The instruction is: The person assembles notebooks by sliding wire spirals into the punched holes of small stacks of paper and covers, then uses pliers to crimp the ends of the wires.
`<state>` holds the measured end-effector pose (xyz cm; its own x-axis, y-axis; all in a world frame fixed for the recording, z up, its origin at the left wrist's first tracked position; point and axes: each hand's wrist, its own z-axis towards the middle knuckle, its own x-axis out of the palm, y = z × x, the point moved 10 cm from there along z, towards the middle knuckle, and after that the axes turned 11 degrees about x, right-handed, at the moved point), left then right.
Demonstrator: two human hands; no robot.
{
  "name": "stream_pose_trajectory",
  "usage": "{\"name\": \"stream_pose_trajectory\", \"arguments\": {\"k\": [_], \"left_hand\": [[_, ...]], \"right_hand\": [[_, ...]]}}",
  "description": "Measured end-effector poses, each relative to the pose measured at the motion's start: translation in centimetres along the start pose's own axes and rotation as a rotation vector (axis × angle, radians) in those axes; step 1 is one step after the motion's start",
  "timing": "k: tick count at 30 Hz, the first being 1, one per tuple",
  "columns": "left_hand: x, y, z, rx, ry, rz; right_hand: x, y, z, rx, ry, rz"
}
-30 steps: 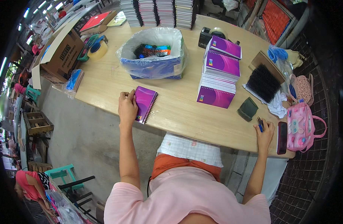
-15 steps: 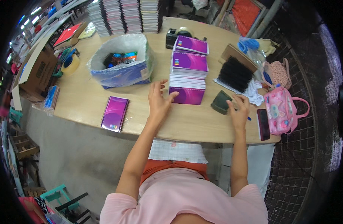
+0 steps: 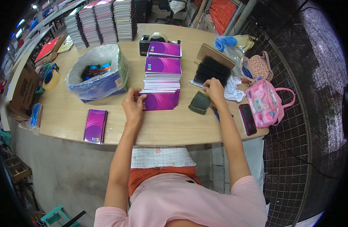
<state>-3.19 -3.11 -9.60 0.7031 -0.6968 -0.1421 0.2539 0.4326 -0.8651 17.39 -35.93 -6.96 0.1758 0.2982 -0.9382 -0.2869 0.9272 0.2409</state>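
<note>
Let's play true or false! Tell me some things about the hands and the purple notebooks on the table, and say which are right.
1. The left hand touches the nearest purple notebook stack. True.
2. The right hand holds the pink bag. False: it is at the black comb bindings, beside a dark green pouch.
3. A single purple notebook lies alone near the table edge. True.
4. The plastic-lined bin sits on the floor. False: it stands on the table.

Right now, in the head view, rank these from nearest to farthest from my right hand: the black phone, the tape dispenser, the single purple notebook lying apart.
1. Black phone, right of the right hand.
2. Tape dispenser, far side.
3. Single purple notebook, far left, near edge.
</note>
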Motion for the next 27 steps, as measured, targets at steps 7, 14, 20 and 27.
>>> {"name": "stream_pose_trajectory", "arguments": {"k": [7, 14, 20, 27], "left_hand": [[-0.7, -2.3, -0.4, 0.045, -0.073, 0.036], [-1.6, -3.4, -1.8, 0.083, 0.05, -0.021], [-2.1, -7.1, -3.8, 0.222, 0.189, 0.041], [-1.3, -7.8, -4.8, 0.335, 0.211, 0.074]], "right_hand": [[-0.1, 1.1, 0.8, -0.163, -0.218, -0.288], [-0.1, 1.0, 0.2, -0.288, -0.242, -0.261], [-0.8, 1.7, -0.6, -0.397, -0.301, -0.261], [-5.7, 1.4, -0.7, -0.369, -0.405, 0.052]]}}
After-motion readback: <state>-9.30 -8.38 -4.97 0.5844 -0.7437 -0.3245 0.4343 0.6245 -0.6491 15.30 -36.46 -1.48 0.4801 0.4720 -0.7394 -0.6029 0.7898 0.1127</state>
